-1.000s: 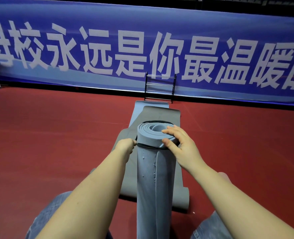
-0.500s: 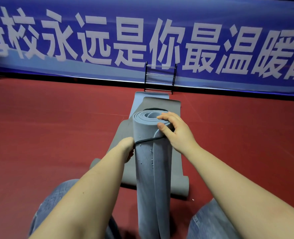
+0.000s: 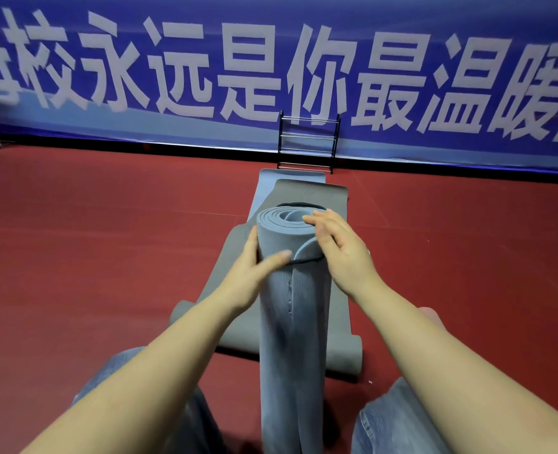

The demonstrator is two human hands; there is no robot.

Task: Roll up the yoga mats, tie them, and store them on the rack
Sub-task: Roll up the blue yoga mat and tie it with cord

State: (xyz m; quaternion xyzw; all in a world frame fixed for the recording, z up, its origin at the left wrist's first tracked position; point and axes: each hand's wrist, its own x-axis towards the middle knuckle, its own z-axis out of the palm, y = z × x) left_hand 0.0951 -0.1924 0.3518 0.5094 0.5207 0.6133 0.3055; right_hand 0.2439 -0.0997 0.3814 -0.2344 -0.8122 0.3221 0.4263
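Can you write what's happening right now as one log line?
step: tying | mat: rolled, upright | band: around top | left hand: on mat | right hand: on top | rack: far

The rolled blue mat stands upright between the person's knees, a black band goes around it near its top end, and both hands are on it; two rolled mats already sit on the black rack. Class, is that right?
One thing is wrong: in the head view the black rack by the banner has nothing on it. The rest holds: the rolled blue mat stands upright, the black band circles it near the top, and the left hand and right hand are on it.
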